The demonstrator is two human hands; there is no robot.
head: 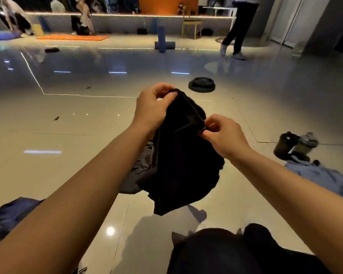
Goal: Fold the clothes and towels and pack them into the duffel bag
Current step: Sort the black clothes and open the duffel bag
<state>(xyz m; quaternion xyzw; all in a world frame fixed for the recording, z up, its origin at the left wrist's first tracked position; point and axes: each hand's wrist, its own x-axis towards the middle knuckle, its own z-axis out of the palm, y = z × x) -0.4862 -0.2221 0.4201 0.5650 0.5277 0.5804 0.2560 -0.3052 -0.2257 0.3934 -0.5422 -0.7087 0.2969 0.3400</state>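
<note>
A black garment (178, 161) hangs in the air in front of me, held up by its top hem. My left hand (152, 105) pinches the hem's left corner. My right hand (224, 135) pinches the hem's right end. The cloth droops down, its lower edge just above the glossy floor. Under and behind it lies a grey garment (137, 175) on the tiles. A light blue garment (325, 178) lies crumpled at the right. A dark navy bag or cloth (6, 216) sits at the lower left; I cannot tell which it is.
Two dark shaker bottles (295, 145) lie on the floor at the right. A black weight plate (202, 85) rests ahead. My dark-clothed knee (236, 252) fills the bottom. Blue foam rollers (162, 41), an orange mat (71, 37), a chair (191, 24) and a standing person (240, 28) are far off.
</note>
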